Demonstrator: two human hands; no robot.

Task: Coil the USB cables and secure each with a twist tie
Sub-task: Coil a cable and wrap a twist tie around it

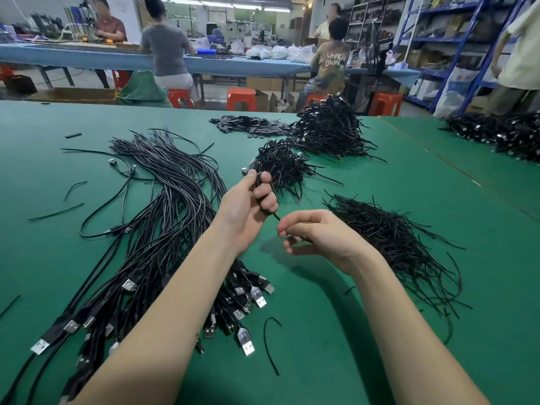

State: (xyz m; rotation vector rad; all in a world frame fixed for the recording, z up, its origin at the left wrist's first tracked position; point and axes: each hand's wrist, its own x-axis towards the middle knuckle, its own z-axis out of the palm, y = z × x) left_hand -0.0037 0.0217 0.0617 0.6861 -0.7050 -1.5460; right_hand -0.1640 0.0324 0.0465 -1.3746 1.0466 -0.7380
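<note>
Nearest me on the green table (321,361), a loose bundle of uncoiled USB cables (163,229) fans from the near left toward the far left, plugs lying at the near end, with one stray twist tie (270,344) just right of them. Above the table, my right grip (315,233) is curled, pinching the end of a thin black twist tie (276,216). My left grip (248,204) is closed around a coiled cable (258,187), held upright. To the right lies a heap of twist ties (391,238). Just beyond my hands sits a small pile of tied coils (280,163); farther off, a larger pile (330,130).
</note>
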